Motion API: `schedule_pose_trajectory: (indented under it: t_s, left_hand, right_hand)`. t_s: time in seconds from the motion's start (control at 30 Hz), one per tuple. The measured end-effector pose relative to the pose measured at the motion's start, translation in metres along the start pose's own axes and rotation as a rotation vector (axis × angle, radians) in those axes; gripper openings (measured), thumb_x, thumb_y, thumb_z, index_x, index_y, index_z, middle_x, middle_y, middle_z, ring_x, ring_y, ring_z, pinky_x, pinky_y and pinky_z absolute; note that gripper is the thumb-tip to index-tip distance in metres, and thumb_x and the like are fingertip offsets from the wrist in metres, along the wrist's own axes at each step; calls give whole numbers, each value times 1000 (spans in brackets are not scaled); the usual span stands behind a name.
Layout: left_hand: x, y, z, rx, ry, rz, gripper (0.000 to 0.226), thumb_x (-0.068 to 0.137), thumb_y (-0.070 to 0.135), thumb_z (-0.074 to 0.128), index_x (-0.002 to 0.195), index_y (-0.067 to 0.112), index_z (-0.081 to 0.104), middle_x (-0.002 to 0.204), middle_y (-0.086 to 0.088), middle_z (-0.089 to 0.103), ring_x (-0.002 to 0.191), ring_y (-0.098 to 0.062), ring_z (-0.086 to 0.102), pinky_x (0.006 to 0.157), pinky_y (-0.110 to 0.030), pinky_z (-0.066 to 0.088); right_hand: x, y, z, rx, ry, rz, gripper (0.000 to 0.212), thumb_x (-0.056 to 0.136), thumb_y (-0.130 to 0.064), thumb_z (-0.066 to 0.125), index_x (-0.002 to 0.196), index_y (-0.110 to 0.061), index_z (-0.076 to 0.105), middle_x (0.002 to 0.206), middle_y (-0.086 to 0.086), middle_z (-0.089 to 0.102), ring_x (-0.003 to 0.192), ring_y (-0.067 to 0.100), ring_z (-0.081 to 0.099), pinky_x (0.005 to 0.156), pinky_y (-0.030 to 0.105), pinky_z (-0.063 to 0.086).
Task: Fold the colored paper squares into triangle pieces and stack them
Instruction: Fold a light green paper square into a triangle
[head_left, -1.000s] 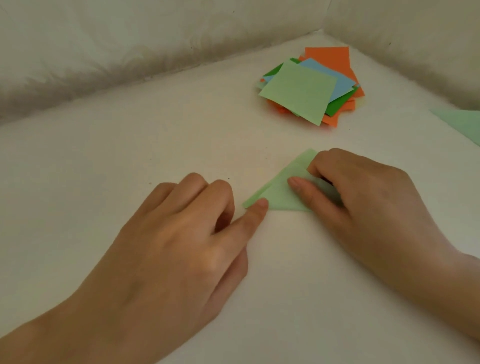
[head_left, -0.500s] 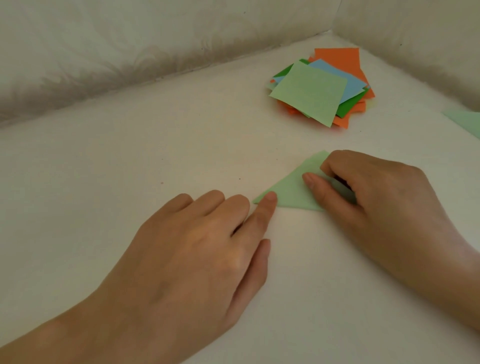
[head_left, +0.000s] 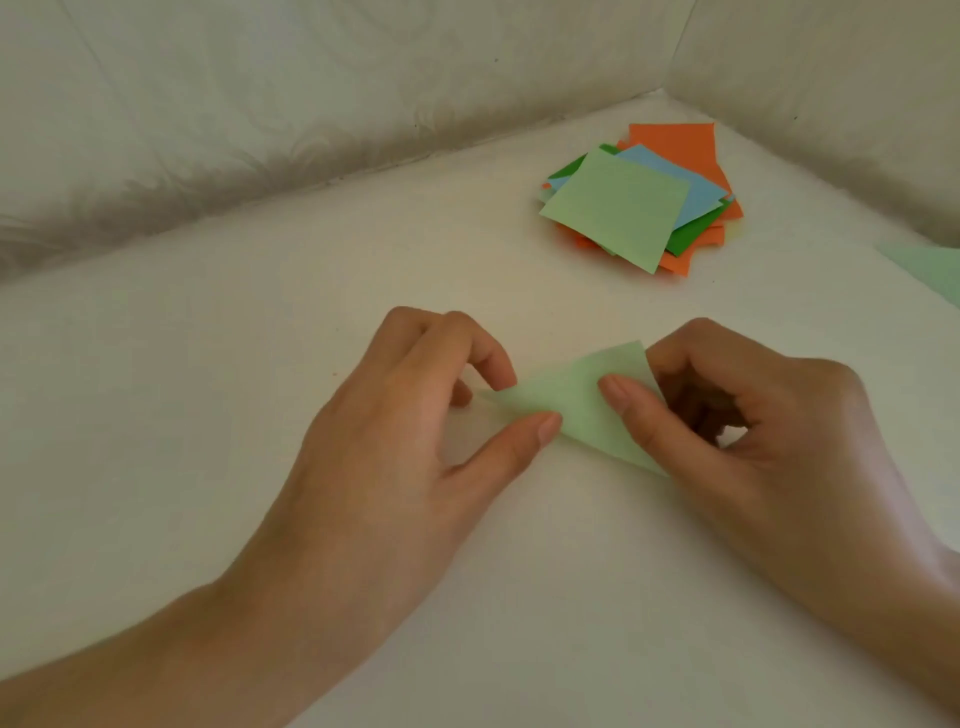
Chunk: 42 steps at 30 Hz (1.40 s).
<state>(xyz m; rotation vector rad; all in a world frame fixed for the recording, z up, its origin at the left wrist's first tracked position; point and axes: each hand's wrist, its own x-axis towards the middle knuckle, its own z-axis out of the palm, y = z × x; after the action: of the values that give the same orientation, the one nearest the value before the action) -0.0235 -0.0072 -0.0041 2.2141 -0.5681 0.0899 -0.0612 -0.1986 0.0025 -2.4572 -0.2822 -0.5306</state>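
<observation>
White cloth covers the worktop (head_left: 208, 415); left hand (head_left: 395, 441) and right hand (head_left: 753, 431) pinch a pale green folded paper triangle (head_left: 576, 405) there. Behind, the pile of coloured paper squares (head_left: 623, 208) lies unfolded; most work likely remains.

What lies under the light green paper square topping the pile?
Light blue square, dark green sheet and orange sheets poke out; their covered middles and count are hidden.
</observation>
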Motion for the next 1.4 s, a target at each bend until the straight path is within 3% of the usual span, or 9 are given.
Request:
schedule_pose_trajectory:
  t_s: [0.13, 0.2, 0.37, 0.5, 0.57, 0.7, 0.83, 0.97, 1.4]
  left_hand:
    - [8, 7, -2, -592, -51, -213, 27, 67, 33, 82, 69, 27, 56, 101, 15, 70, 72, 0, 64, 66, -10, 47]
    - [12, 8, -1, -834, -56, -247, 22, 61, 15, 77, 67, 17, 57, 99, 5, 72, 82, -7, 70, 68, -14, 52]
    - [13, 10, -3, -958, 13, -211, 27, 60, 0, 75, 78, 11, 57, 104, 1, 71, 79, -12, 71, 69, -16, 52]
    - [11, 13, -2, -860, -8, -95, 29, 69, -1, 75, 87, 15, 59, 109, 6, 69, 80, -10, 70, 72, -18, 54]
    - [9, 15, -2, -815, -25, -26, 27, 72, 1, 68, 92, 18, 59, 112, 7, 68, 83, -11, 70, 75, -20, 54]
    - [9, 14, -3, -797, -19, -10, 35, 72, 3, 72, 98, 20, 57, 113, 9, 66, 87, -11, 69, 77, -21, 54]
    - [11, 12, -1, -804, -91, -108, 47, 62, 11, 84, 103, 18, 61, 100, 3, 72, 85, -12, 69, 75, -20, 54]
    - [12, 16, -4, -798, -152, -133, 21, 69, 17, 68, 87, 6, 68, 78, -5, 74, 72, -11, 71, 62, -17, 53]
    - [10, 18, -6, -819, -118, -173, 16, 68, 23, 66, 73, 9, 67, 69, -4, 73, 66, -15, 72, 55, -18, 53]
  right_hand:
    - [0, 0, -1, 111, 60, 27, 21, 87, -34, 56, 79, -15, 54, 71, -1, 53, 58, 19, 52, 50, 24, 42]
    - [-1, 0, -1, 131, 72, 14, 17, 87, -31, 57, 81, -15, 55, 75, -4, 54, 63, 14, 55, 56, 23, 46]
    - [3, 2, -2, 153, 66, -88, 10, 86, -18, 62, 91, -9, 59, 99, -4, 61, 94, 8, 60, 83, 20, 48]
    - [7, 1, -4, 90, -42, -77, 53, 82, -38, 60, 127, -16, 43, 139, -2, 39, 135, 13, 31, 108, 17, 25]
    - [9, -1, -4, 89, -71, -22, 54, 81, -49, 57, 126, -20, 48, 131, -8, 48, 129, 13, 36, 103, 15, 27]
    - [12, -3, -2, 280, -58, 97, 14, 78, -47, 62, 83, -34, 63, 84, -12, 62, 85, 10, 53, 78, 12, 37]
    - [12, -9, -3, 576, -9, 210, 14, 72, -34, 75, 71, -26, 64, 70, -7, 61, 60, 9, 53, 50, 24, 41]
    - [14, -9, -4, 649, 19, 261, 14, 70, -32, 76, 67, -23, 65, 68, -10, 62, 61, 7, 54, 54, 20, 43]
    - [12, -11, -3, 631, -13, 247, 8, 70, -31, 72, 66, -26, 67, 70, -9, 63, 63, 6, 56, 57, 16, 41]
